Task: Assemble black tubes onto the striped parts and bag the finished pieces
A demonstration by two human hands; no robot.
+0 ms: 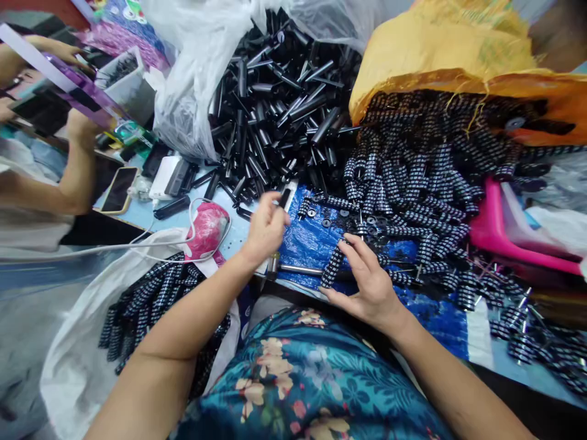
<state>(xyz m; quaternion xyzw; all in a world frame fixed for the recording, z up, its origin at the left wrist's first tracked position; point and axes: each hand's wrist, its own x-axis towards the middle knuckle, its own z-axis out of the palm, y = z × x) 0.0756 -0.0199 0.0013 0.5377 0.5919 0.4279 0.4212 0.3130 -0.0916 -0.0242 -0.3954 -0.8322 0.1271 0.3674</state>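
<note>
While the left hand (266, 232) is pinching a black piece (285, 197) beyond the rod (302, 269), the right hand (369, 287) is spanning a roller (332, 267) end to end, thumb and fingers parted, its axis crossing the rod.

Left hand (267, 227) with 1 black tube (285, 197), right hand (372, 292) with 1 white-patterned black cylinder (332, 267).

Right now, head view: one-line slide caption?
Left hand holding a black piece, right hand a patterned cylinder, before a tube heap and a cylinder heap.
</note>
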